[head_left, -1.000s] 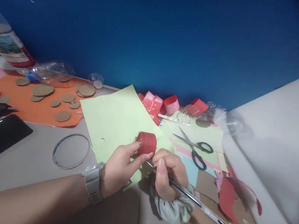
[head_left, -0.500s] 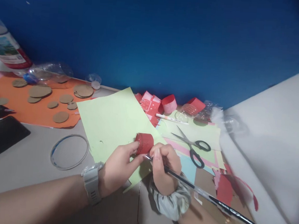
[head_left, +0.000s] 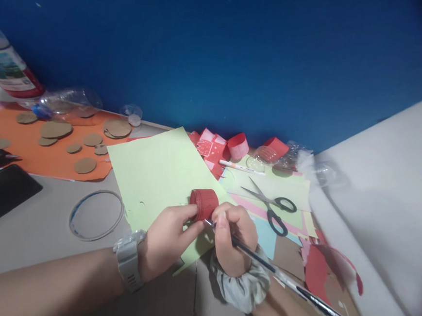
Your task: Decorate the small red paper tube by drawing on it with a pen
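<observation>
My left hand (head_left: pixel 170 235) pinches a small red paper cylinder (head_left: pixel 206 202) by its left side, with the thumb and fingers closed on it. Fine dark lines run along the cylinder near its left rim. A long black-and-clear pen (head_left: pixel 271 267) is gripped in my right hand (head_left: pixel 234 238), its tip at the cylinder's lower edge beside my left thumb; whether the tip touches the paper I cannot tell. Beneath both hands lies a pale green sheet of paper (head_left: pixel 159 168). Scissors (head_left: pixel 271 204) with black handles rest to the right of my right hand.
Cardboard discs (head_left: pixel 56 129) lie on orange paper (head_left: pixel 24 155) at the left, near a clear plastic bottle (head_left: pixel 71 102). A phone (head_left: pixel 5 198) and a ring (head_left: pixel 72 220) are closer. Red paper rings (head_left: pixel 238 146) and a white marker (head_left: pixel 242 167) sit by the blue wall (head_left: pixel 219 56).
The red cylinder is turned slightly in my left hand. The pen's rear end has swung a little lower and to the right; both hands stay nearly in place.
</observation>
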Motion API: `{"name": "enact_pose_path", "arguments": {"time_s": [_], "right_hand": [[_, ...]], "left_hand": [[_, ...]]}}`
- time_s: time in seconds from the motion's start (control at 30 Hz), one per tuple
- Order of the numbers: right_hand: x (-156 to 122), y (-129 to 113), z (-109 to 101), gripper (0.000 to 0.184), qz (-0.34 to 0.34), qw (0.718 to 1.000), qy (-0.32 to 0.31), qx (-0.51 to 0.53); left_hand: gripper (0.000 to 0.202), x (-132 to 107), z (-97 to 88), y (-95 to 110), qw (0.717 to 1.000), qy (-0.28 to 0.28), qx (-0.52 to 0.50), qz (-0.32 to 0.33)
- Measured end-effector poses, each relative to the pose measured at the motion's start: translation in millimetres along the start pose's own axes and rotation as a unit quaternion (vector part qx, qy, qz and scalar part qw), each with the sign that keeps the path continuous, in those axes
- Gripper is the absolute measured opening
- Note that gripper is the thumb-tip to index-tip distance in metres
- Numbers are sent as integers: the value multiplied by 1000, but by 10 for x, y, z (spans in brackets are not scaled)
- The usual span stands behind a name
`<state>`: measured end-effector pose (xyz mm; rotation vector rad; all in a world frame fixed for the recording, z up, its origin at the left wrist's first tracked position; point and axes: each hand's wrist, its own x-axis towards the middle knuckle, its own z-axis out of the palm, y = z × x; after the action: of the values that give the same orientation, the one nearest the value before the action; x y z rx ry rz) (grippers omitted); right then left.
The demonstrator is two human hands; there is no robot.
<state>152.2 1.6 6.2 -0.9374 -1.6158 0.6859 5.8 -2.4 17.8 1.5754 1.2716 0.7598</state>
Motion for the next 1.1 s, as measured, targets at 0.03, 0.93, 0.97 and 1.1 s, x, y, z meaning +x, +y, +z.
{"name": "enact_pose_path", "arguments": {"time_s": [0.03,0.93,0.97,1.1], "right_hand": [[-4,-5,2,19,-11,1000,6,2],[5,92,37,23,29,994,67,77],[-2,99,34,23,33,994,67,77],[-21,117,23,23,54,994,66,69]], "left_hand": [[17,-10,-2,7,1000,0,10,3],[17,36,27,-35,997,-48,-57,-1],[18,38,31,-42,997,-48,-57,-2],[21,35,37,-44,997,-51,-53,0]]}}
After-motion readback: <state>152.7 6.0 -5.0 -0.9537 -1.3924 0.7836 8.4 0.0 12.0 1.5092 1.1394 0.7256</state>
